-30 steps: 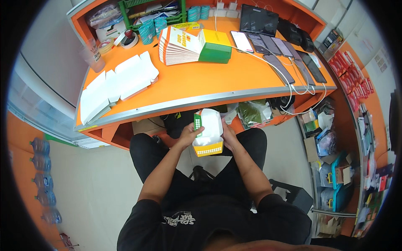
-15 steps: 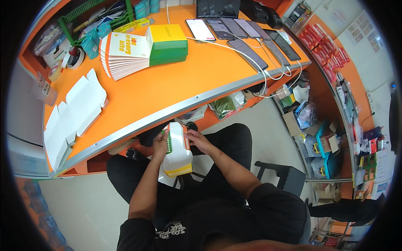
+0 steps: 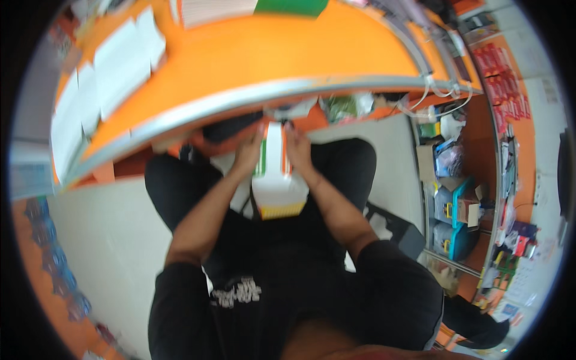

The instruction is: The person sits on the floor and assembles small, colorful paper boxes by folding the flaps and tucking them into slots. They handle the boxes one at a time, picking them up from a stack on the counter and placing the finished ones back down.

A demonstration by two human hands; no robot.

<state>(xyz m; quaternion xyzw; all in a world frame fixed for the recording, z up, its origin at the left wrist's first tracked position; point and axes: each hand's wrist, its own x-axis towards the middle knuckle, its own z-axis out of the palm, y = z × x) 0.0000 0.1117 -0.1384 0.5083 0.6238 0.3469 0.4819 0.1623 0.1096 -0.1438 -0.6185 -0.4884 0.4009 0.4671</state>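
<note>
A partly folded white carton (image 3: pixel 276 187) with green, orange and yellow printed edges is held above my lap, in front of the table's edge. My left hand (image 3: pixel 248 155) grips its left side beside the green strip. On the opposite side, my right hand (image 3: pixel 298 150) presses against the orange strip. Fingertips of both hands are blurred near the carton's far end. An unfolded white carton blank (image 3: pixel 124 67) lies on the left of the orange table (image 3: pixel 270 54). At the top edge, a stack of folded cartons (image 3: pixel 219 11) with a green side (image 3: pixel 291 7) is partly cut off.
Phones with white charging cables (image 3: pixel 427 90) lie at the table's right end. A dark stool (image 3: pixel 403 235) stands right of my legs. Farther right, shelves hold boxes and teal-edged bins (image 3: pixel 457 204). Clear blue bottles (image 3: pixel 57 258) line the lower left.
The view has tilted down and is blurred, so the table sits higher in it. My hands have shifted along the carton to face each other on its two sides, and the carton is now straighter.
</note>
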